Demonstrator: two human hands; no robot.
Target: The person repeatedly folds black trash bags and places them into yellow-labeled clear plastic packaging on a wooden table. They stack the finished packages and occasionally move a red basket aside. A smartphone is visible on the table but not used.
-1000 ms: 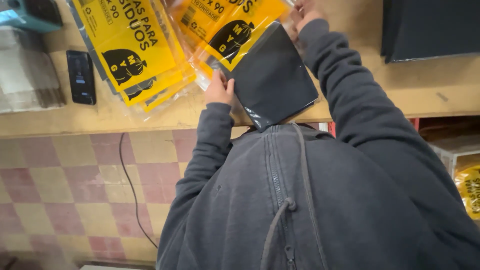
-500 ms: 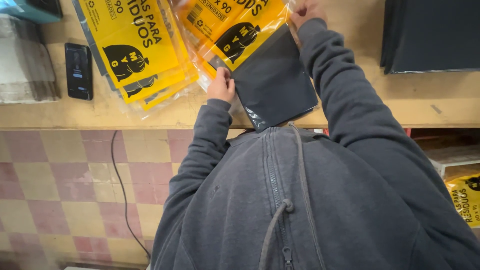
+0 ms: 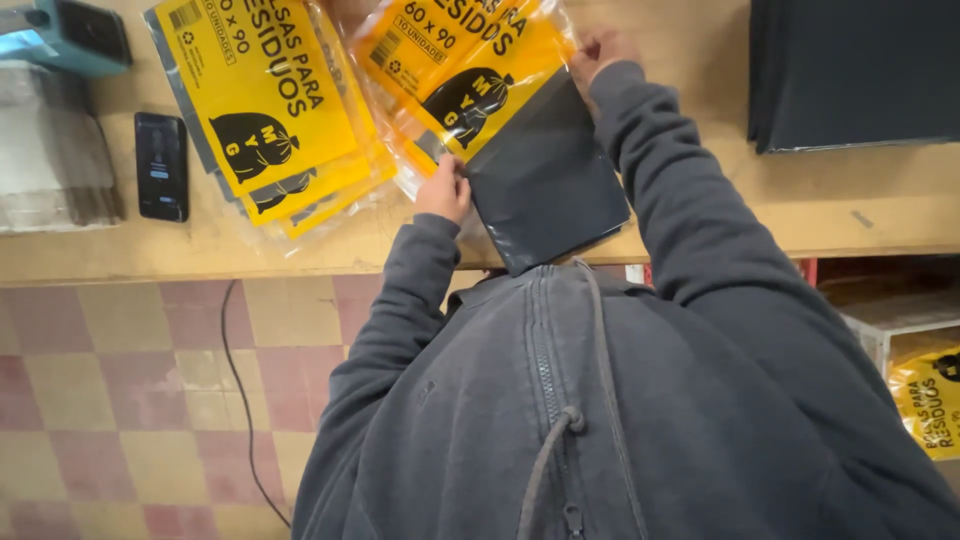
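- My left hand [image 3: 443, 190] pinches the clear packet [image 3: 470, 90] at its lower edge; my right hand [image 3: 598, 48] grips its far side, folded dark bags [image 3: 545, 185] half inside.
- At ten o'clock: finished yellow packets [image 3: 265, 110], then a phone [image 3: 161, 165].
- At two o'clock: a dark stack [image 3: 850, 70] on the wooden bench [image 3: 880, 215].

A clear packet with a yellow label [image 3: 470, 85] lies far centre; a stack of like yellow-labelled packets [image 3: 265, 110] sits left of it — a dark-screened phone [image 3: 161, 166] further left; another yellow packet [image 3: 925, 400] near right.

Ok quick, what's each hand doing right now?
Left hand: closed, pinching the clear packet at its edge.
Right hand: closed, holding the packet's other side.
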